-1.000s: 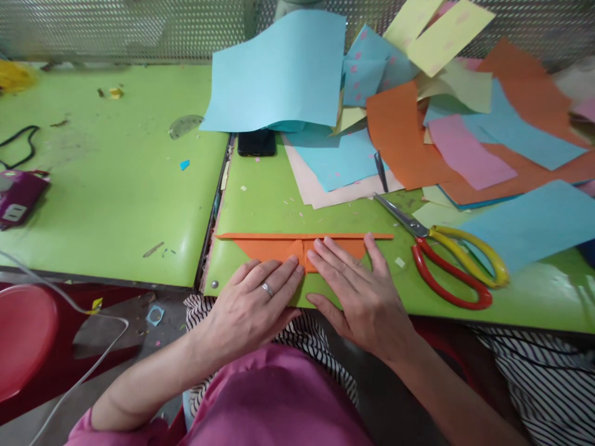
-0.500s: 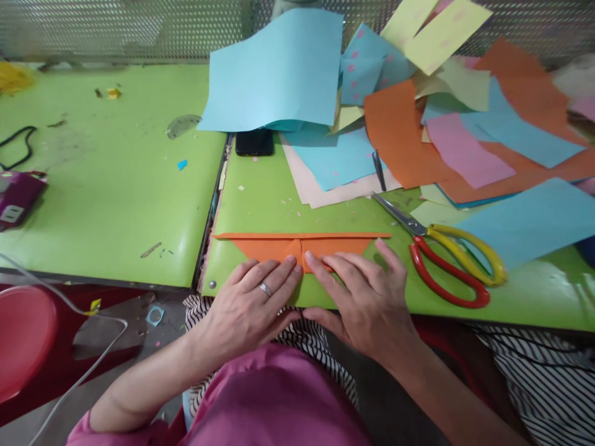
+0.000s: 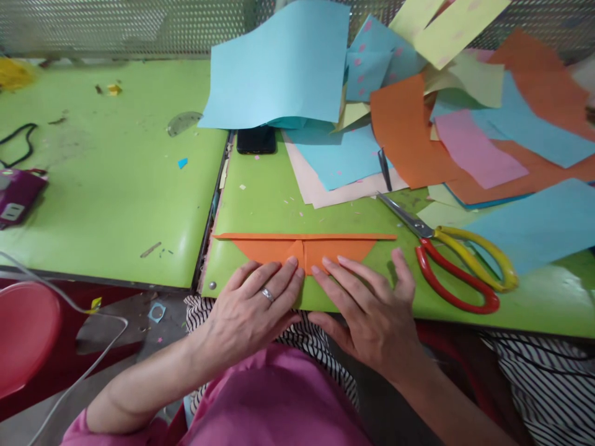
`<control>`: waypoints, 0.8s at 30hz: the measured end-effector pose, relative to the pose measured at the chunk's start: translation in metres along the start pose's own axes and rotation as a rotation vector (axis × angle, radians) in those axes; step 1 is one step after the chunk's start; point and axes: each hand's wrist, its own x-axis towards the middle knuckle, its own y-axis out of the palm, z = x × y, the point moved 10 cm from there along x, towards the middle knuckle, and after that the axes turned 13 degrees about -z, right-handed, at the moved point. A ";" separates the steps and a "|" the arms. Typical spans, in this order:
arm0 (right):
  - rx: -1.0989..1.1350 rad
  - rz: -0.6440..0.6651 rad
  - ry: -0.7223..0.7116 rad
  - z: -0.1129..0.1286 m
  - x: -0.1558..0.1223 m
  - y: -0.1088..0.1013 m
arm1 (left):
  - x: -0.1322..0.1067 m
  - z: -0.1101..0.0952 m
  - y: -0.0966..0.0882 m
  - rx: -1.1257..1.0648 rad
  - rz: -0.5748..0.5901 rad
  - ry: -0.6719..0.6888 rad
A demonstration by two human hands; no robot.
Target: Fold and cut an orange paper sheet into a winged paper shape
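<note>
A folded orange paper point(image 3: 320, 249) lies flat near the table's front edge, with a long narrow band along its far side and slanted ends. My left hand point(image 3: 260, 300), with a ring on one finger, rests flat on its near left part. On the near right part lie the fingertips of my right hand point(image 3: 372, 310), fingers spread and little finger raised. Both hands cover much of the paper's near edge. Scissors point(image 3: 430, 232) with one red and one yellow handle lie to the right of my right hand, blades pointing away to the left.
Loose coloured sheets, among them a large blue sheet point(image 3: 279, 68) and an orange piece point(image 3: 404, 136), heap at the back right. A black phone point(image 3: 256, 140) lies partly beneath the blue sheet. A purple object point(image 3: 21, 197) sits far left. A gap point(image 3: 211, 217) divides the green tabletops.
My right hand has slid slightly to the right along the orange paper, away from the centre crease. My left hand stays nearly in place. The view has shifted a little.
</note>
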 end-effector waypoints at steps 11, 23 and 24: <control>0.018 0.024 0.025 -0.002 -0.003 0.001 | -0.007 0.002 0.001 0.020 -0.078 0.005; -0.102 0.046 0.097 0.005 -0.006 -0.002 | -0.018 -0.014 0.002 0.169 -0.008 -0.237; -0.096 0.045 0.098 0.005 -0.006 -0.002 | -0.019 -0.015 0.003 0.165 0.002 -0.238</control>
